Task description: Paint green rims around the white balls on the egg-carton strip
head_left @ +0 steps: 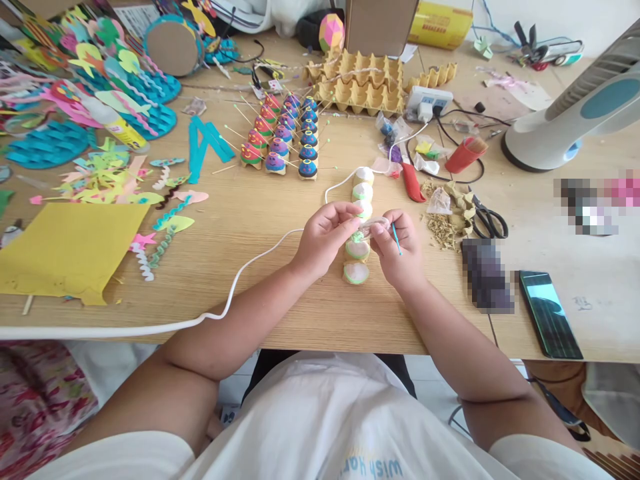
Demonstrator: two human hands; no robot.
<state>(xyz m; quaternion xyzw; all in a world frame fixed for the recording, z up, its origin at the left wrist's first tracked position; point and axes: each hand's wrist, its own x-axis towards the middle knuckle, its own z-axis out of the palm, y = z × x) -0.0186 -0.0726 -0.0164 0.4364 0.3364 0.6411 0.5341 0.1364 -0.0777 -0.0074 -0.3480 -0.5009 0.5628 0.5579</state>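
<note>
In front of me a row of egg-carton cups (357, 272), with whitish tops and light green edges, runs away from the table's front. Above its middle my left hand (326, 239) is closed, thumb and fingers pinched at one end of a small translucent whitish piece (376, 223). My right hand (401, 257) is closed too, its fingertips gripping that piece's other end. A thin blue stick (397, 239) sticks out from the right fingers. The hands hide some of the middle cups.
Three rows of painted egg-cup figures (278, 147) with pins stand beyond. A white cable (240, 273) passes over my left forearm. Scissors (487, 215), a phone (549, 313) and a fan (565, 113) are right; yellow paper (70, 247) and paper cut-outs lie left.
</note>
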